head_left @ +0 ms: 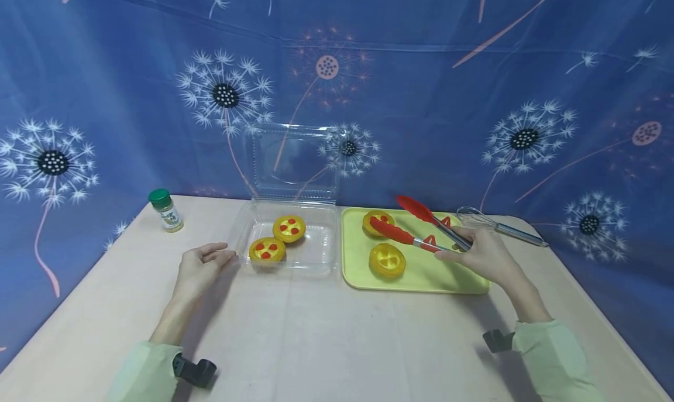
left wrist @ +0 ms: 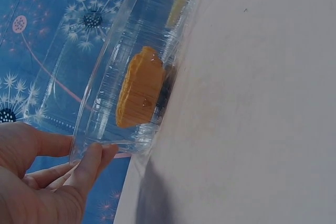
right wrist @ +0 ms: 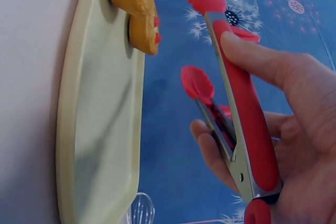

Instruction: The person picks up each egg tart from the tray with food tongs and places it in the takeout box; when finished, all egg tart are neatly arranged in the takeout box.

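A clear plastic clamshell box [head_left: 318, 260] stands open mid-table with two yellow tarts [head_left: 289, 228] [head_left: 267, 250] dotted red inside. My left hand [head_left: 221, 257] lies flat on the table, straight fingertips touching the box's front left corner. The left wrist view shows the same hand [left wrist: 84, 163] against the box wall [left wrist: 105, 72], with one tart [left wrist: 139, 87] behind it. My right hand [head_left: 481, 253] grips red tongs [head_left: 416, 226], their tips apart over the far tart [head_left: 380, 217] on a yellow-green tray [head_left: 421, 276]. A second tart [head_left: 387, 260] sits nearer. In the right wrist view the tongs [right wrist: 247, 114] hold nothing.
A small spice jar [head_left: 166, 210] with a green lid stands at the table's back left. A metal whisk [head_left: 500, 226] lies behind the tray at the right. A blue dandelion-print cloth hangs behind the table.
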`<control>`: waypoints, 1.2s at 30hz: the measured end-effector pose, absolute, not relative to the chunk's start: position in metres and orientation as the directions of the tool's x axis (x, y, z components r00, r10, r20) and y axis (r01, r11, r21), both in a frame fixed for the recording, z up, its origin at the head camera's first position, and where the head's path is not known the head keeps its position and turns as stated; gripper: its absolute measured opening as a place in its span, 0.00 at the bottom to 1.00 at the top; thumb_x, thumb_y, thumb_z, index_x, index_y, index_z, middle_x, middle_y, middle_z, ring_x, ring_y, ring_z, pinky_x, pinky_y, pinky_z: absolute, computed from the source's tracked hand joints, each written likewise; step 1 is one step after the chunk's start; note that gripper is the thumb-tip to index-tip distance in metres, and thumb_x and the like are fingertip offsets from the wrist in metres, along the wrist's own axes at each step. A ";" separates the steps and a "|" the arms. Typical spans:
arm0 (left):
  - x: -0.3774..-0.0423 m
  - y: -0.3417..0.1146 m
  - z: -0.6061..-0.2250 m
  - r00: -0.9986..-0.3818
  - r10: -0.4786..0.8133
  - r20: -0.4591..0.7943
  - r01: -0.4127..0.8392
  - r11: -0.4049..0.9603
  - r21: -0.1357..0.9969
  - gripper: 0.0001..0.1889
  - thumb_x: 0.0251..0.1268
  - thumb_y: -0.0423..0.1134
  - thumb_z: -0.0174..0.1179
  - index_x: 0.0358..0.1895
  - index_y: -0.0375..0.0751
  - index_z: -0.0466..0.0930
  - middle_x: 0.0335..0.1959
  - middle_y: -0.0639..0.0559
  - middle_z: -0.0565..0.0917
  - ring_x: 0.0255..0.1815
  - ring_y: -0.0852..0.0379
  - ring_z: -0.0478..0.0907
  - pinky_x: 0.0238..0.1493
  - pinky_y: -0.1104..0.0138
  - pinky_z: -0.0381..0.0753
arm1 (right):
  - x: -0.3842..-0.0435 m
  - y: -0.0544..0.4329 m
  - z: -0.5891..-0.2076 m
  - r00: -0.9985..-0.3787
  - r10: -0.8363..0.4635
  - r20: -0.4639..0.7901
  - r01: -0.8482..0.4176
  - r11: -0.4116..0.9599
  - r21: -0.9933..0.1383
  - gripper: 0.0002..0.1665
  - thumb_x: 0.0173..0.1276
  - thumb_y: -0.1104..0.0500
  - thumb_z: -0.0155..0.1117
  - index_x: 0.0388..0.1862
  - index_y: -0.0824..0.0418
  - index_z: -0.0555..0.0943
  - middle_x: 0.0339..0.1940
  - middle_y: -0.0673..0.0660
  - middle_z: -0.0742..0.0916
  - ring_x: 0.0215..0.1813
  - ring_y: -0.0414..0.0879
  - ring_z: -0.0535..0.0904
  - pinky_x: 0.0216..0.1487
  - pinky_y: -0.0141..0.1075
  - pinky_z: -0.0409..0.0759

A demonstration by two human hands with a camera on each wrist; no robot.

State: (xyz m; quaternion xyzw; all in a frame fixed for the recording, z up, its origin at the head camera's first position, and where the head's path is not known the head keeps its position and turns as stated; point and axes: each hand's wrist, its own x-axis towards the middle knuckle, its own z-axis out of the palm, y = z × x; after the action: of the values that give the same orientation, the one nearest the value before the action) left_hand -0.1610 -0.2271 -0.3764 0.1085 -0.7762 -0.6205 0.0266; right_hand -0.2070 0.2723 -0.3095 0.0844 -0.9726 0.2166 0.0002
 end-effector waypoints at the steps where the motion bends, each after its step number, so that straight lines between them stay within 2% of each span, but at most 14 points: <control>1: -0.161 -0.227 -0.377 -0.975 -0.203 -0.093 -0.136 0.211 0.968 0.23 0.72 0.31 0.53 0.64 0.19 0.65 0.48 0.38 0.85 0.34 0.76 0.79 0.42 0.78 0.82 | -0.208 0.272 -0.310 -0.988 -0.154 0.030 -0.152 0.891 -0.428 0.54 0.55 0.36 0.72 0.67 0.73 0.70 0.15 0.53 0.72 0.18 0.42 0.55 0.21 0.34 0.59; 2: -0.161 -0.228 -0.377 -0.974 -0.205 -0.094 -0.139 0.216 0.966 0.23 0.72 0.32 0.53 0.64 0.19 0.65 0.49 0.37 0.85 0.34 0.77 0.79 0.42 0.79 0.82 | -0.209 0.271 -0.311 -0.988 -0.150 0.023 -0.145 0.890 -0.432 0.53 0.55 0.36 0.72 0.67 0.73 0.70 0.14 0.49 0.68 0.17 0.41 0.54 0.19 0.33 0.56; 3: -0.161 -0.228 -0.377 -0.974 -0.207 -0.095 -0.142 0.222 0.965 0.23 0.73 0.32 0.52 0.64 0.19 0.66 0.49 0.37 0.85 0.34 0.77 0.79 0.42 0.79 0.82 | -0.210 0.270 -0.312 -0.989 -0.147 0.019 -0.140 0.889 -0.435 0.53 0.55 0.37 0.73 0.66 0.73 0.70 0.13 0.48 0.68 0.16 0.41 0.53 0.18 0.33 0.56; 8: -0.160 -0.228 -0.378 -0.972 -0.208 -0.109 -0.156 0.227 0.961 0.23 0.73 0.33 0.52 0.64 0.19 0.65 0.52 0.34 0.83 0.35 0.77 0.79 0.43 0.78 0.82 | -0.217 0.261 -0.312 -0.986 -0.165 -0.004 -0.146 0.879 -0.454 0.50 0.55 0.41 0.74 0.65 0.74 0.71 0.12 0.47 0.68 0.15 0.41 0.52 0.17 0.32 0.53; 12: -0.159 -0.229 -0.380 -0.971 -0.204 -0.122 -0.166 0.216 0.962 0.23 0.73 0.32 0.52 0.65 0.19 0.64 0.53 0.34 0.82 0.36 0.76 0.80 0.44 0.76 0.83 | -0.224 0.251 -0.312 -0.981 -0.193 -0.030 -0.159 0.880 -0.448 0.51 0.55 0.41 0.74 0.65 0.76 0.71 0.10 0.45 0.58 0.15 0.40 0.48 0.16 0.31 0.51; 16: -0.159 -0.228 -0.381 -0.969 -0.213 -0.123 -0.170 0.220 0.960 0.23 0.73 0.32 0.52 0.65 0.20 0.65 0.53 0.33 0.82 0.35 0.76 0.80 0.44 0.77 0.83 | -0.230 0.242 -0.311 -0.979 -0.198 -0.043 -0.160 0.888 -0.431 0.50 0.53 0.41 0.75 0.63 0.76 0.72 0.10 0.45 0.56 0.15 0.40 0.47 0.17 0.32 0.51; 19: -0.159 -0.228 -0.381 -0.968 -0.222 -0.117 -0.167 0.223 0.960 0.22 0.73 0.33 0.52 0.64 0.20 0.67 0.50 0.35 0.84 0.35 0.76 0.80 0.42 0.78 0.82 | -0.234 0.236 -0.312 -0.979 -0.202 -0.033 -0.171 0.896 -0.411 0.39 0.53 0.43 0.76 0.52 0.73 0.80 0.10 0.45 0.56 0.15 0.40 0.48 0.18 0.33 0.53; 22: -0.160 -0.228 -0.381 -0.968 -0.227 -0.110 -0.161 0.217 0.963 0.22 0.73 0.32 0.52 0.63 0.20 0.67 0.46 0.38 0.86 0.34 0.75 0.80 0.41 0.78 0.82 | -0.236 0.232 -0.311 -0.977 -0.210 -0.026 -0.184 0.904 -0.386 0.28 0.53 0.45 0.76 0.39 0.68 0.81 0.10 0.45 0.57 0.15 0.40 0.49 0.20 0.33 0.55; 23: -0.160 -0.228 -0.381 -0.968 -0.227 -0.108 -0.158 0.216 0.963 0.22 0.73 0.32 0.52 0.63 0.20 0.67 0.46 0.38 0.86 0.34 0.75 0.80 0.41 0.78 0.82 | -0.237 0.230 -0.311 -0.977 -0.211 -0.029 -0.184 0.906 -0.382 0.28 0.53 0.46 0.76 0.39 0.67 0.81 0.10 0.45 0.57 0.15 0.40 0.49 0.20 0.33 0.55; 28: -0.160 -0.227 -0.380 -0.969 -0.227 -0.102 -0.154 0.227 0.962 0.22 0.73 0.33 0.52 0.63 0.20 0.68 0.46 0.37 0.86 0.35 0.75 0.80 0.41 0.78 0.82 | -0.238 0.226 -0.310 -0.980 -0.193 -0.044 -0.162 0.910 -0.382 0.35 0.54 0.48 0.76 0.51 0.72 0.82 0.09 0.45 0.57 0.14 0.39 0.48 0.18 0.31 0.51; 32: -0.161 -0.227 -0.379 -0.968 -0.228 -0.100 -0.154 0.232 0.960 0.22 0.73 0.33 0.52 0.63 0.20 0.68 0.47 0.35 0.85 0.35 0.74 0.80 0.41 0.78 0.82 | -0.238 0.225 -0.311 -0.980 -0.196 -0.041 -0.165 0.909 -0.383 0.27 0.55 0.50 0.75 0.45 0.69 0.84 0.09 0.45 0.58 0.14 0.39 0.49 0.17 0.29 0.50; 36: -0.161 -0.226 -0.378 -0.968 -0.230 -0.095 -0.149 0.230 0.962 0.22 0.73 0.33 0.52 0.62 0.20 0.68 0.47 0.35 0.85 0.34 0.75 0.80 0.41 0.78 0.82 | -0.237 0.226 -0.312 -0.980 -0.195 -0.038 -0.165 0.906 -0.391 0.31 0.56 0.51 0.75 0.51 0.72 0.83 0.08 0.45 0.59 0.14 0.39 0.49 0.16 0.29 0.50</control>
State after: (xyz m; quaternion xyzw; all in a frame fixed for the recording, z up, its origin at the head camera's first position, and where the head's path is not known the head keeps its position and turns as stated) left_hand -0.1615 -0.2264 -0.3779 0.1211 -0.7836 -0.6085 0.0334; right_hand -0.2370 0.2258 -0.3120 0.0921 -0.9754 0.1968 -0.0380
